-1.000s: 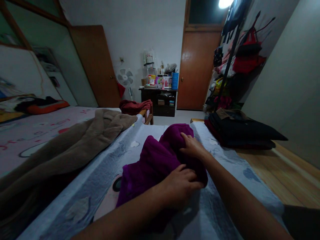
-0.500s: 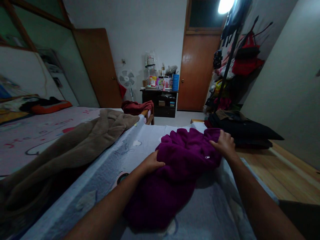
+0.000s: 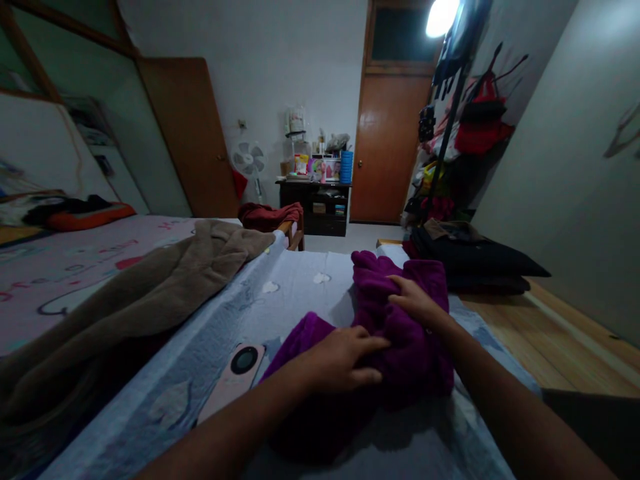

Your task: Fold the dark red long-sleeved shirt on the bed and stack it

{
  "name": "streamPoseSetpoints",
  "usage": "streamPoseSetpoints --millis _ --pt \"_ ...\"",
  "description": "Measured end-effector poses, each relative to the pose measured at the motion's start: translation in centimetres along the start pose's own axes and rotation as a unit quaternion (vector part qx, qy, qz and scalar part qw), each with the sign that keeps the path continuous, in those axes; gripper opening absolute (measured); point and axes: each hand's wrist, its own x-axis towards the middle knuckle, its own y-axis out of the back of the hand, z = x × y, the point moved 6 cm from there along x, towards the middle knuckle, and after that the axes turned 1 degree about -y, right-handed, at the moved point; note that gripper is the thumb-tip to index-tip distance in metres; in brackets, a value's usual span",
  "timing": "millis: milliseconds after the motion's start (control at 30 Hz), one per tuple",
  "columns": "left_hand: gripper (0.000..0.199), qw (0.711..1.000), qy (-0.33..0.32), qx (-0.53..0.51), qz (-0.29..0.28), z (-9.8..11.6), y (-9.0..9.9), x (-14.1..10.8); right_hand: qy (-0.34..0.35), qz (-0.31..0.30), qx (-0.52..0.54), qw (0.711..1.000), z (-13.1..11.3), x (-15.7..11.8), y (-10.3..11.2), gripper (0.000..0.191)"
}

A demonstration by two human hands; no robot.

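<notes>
A purple fleece jacket (image 3: 400,347) lies bunched and partly folded on the pale blue bedspread (image 3: 295,267). On its near left part rests my left hand (image 3: 345,357), thumb and fingers spread apart over the cloth. My right hand (image 3: 417,300) is farther up the jacket, its thumb and fingers pinching the fabric near the upper middle. The jacket's lower part is in shadow below my left forearm. A pink phone (image 3: 233,380) with a round dark camera ring lies to the left, partly covered by that forearm.
A brown fleece garment (image 3: 185,267) stretches along the left edge of the bedspread. Dark folded clothes (image 3: 475,257) are piled at the right, on a wooden board (image 3: 520,333). Farther off stand a fan (image 3: 250,160), a dark cabinet (image 3: 313,210) and a wooden door (image 3: 383,147).
The jacket's left side has been brought rightward, making it narrower and uncovering the phone. My left hand moved right and nearer; my right hand shifted left from the jacket's edge onto its middle.
</notes>
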Motion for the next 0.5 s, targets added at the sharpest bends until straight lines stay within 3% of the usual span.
streamPoseSetpoints --millis 67,133,200,267,333,400,500 --pt "0.049 0.992 0.078 -0.075 0.066 -3.5 2.4 -0.7 -0.037 0.118 0.078 0.989 1.9 -1.8 4.0 0.049" --pt "0.051 0.976 0.179 -0.072 0.101 -7.6 4.1 -1.4 -0.111 0.247 0.084 0.959 4.8 -4.3 7.5 0.047" --pt "0.048 0.972 0.223 -0.068 0.036 -10.5 3.8 -1.4 -0.163 0.323 0.036 0.931 7.5 -6.5 9.2 0.046" --pt "0.043 0.968 0.215 -0.107 -0.069 -11.8 2.2 -1.1 -0.205 0.319 -0.024 0.925 10.1 -7.8 9.0 0.047" --pt "0.043 0.960 0.186 -0.159 -0.137 -11.8 0.3 -0.6 -0.226 0.278 -0.081 0.930 12.1 -8.1 8.0 0.046" --pt "0.054 0.954 0.184 -0.197 -0.131 -11.4 -1.0 0.0 -0.219 0.213 -0.095 0.948 13.2 -7.6 6.7 0.043" --pt "0.089 0.923 0.232 -0.287 -0.107 -10.7 -2.8 0.8 -0.171 0.121 -0.014 0.978 12.8 -6.3 5.2 0.043"
